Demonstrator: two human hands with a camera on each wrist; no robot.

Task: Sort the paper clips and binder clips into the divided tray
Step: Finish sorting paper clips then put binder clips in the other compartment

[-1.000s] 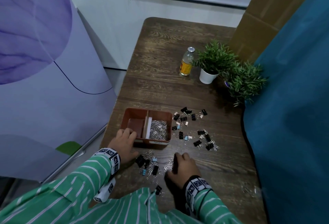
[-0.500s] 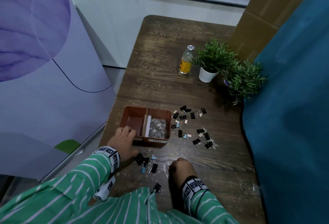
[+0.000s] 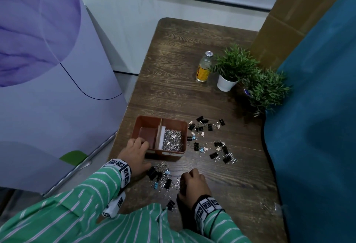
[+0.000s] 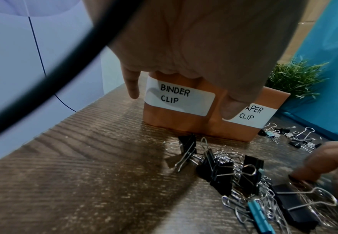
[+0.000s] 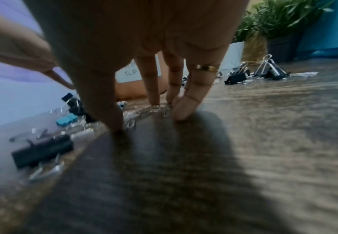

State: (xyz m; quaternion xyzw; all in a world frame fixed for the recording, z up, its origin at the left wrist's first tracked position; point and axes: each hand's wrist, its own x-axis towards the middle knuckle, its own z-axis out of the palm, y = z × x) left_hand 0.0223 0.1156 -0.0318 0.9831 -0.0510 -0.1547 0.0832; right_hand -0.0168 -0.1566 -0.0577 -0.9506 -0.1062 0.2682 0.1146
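The brown divided tray [image 3: 169,155] stands at the table's left edge, labelled BINDER CLIP and PAPER CLIP on its front wall [image 4: 174,123]. Its right compartment holds silver paper clips [image 3: 172,139]; the left one [image 3: 148,134] looks empty. My left hand [image 3: 134,152] grips the tray's near left corner, fingers over the rim and thumb [image 4: 230,107] on the front wall. A mixed pile of binder clips and paper clips [image 3: 160,177] lies in front of the tray. My right hand [image 3: 192,183] sits at the pile's right edge. Its curled fingers and thumb pinch paper clips [image 5: 150,110] against the table.
More black, blue and pale binder clips [image 3: 208,138] are scattered right of the tray. A bottle [image 3: 204,67] and two potted plants [image 3: 233,69] stand farther back. A blue cloth [image 3: 317,107] borders the table's right side. A few loose paper clips [image 3: 269,206] lie near the right front.
My right hand's fingers, flat on the table a second ago, have curled in over the paper clips. My left hand has stayed on the tray.
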